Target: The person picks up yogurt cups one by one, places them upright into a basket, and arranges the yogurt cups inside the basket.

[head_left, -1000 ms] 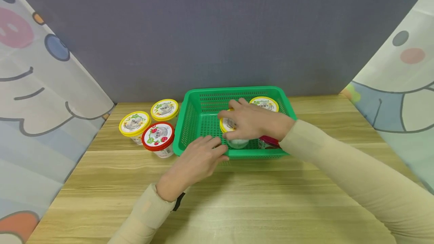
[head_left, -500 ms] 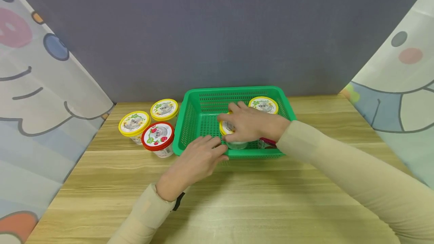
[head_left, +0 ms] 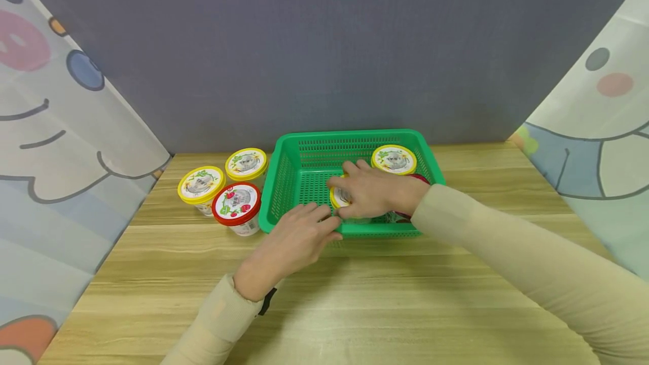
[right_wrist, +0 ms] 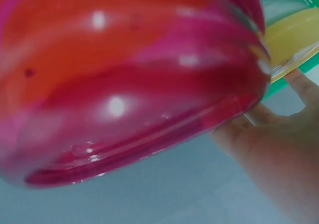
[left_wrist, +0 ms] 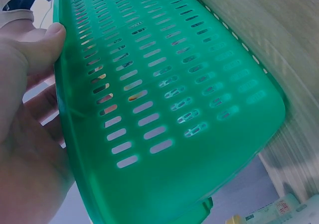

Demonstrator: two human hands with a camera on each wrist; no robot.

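Though overlapped, tub (head_left: 339,198) beneath right grip (head_left: 373,189)

Green basket (head_left: 380,229), yellow-rimmed tubs (head_left: 341,196), red-rimmed tub (head_left: 236,204) (strawberry print), grey wall (head_left: 324,49)

The place is booth-like, cartoon-printed sheets (head_left: 61,196) and a grey panel (head_left: 329,49) walling a wood-grain table (head_left: 365,308).

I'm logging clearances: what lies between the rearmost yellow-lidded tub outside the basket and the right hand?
In the head view, the green basket's left wall and a bare strip of its floor lie between that tub and the right hand.
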